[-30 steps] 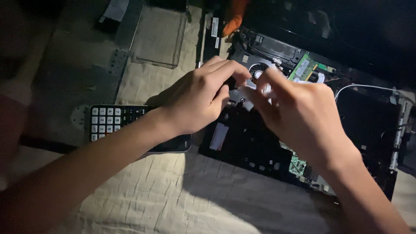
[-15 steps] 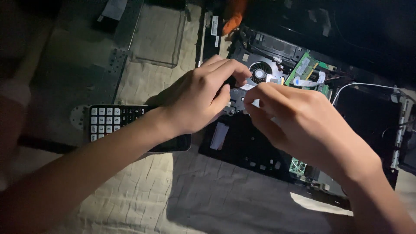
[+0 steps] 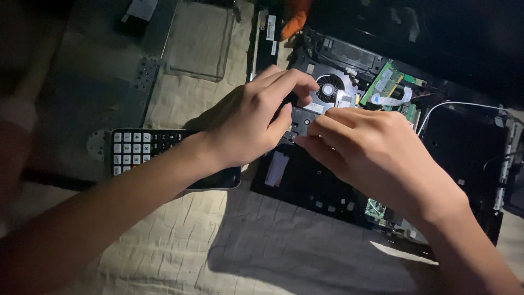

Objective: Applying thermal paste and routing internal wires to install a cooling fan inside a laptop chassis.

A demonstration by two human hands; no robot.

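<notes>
An opened laptop base point(image 3: 305, 180) lies on a pale cloth, showing its round fan point(image 3: 328, 89) and a green memory board point(image 3: 385, 81). My left hand point(image 3: 248, 123) curls over the area just left of the fan, its thumb and index finger on a small dark plate point(image 3: 301, 117). My right hand point(image 3: 374, 150) comes from the right, its fingertips pinched on the same plate's lower edge. Both hands meet there and hide what lies beneath them.
A detached keyboard point(image 3: 144, 148) lies under my left forearm. A clear plastic panel point(image 3: 199, 38) sits at the top left, an orange object point(image 3: 295, 19) at the top centre. A white cable point(image 3: 456, 105) curves over the laptop's right side. The wrinkled cloth point(image 3: 180, 246) covers the surface.
My right hand has slid lower and to the left, uncovering the fan and the green board. A small white piece seen between the fingers earlier is no longer there.
</notes>
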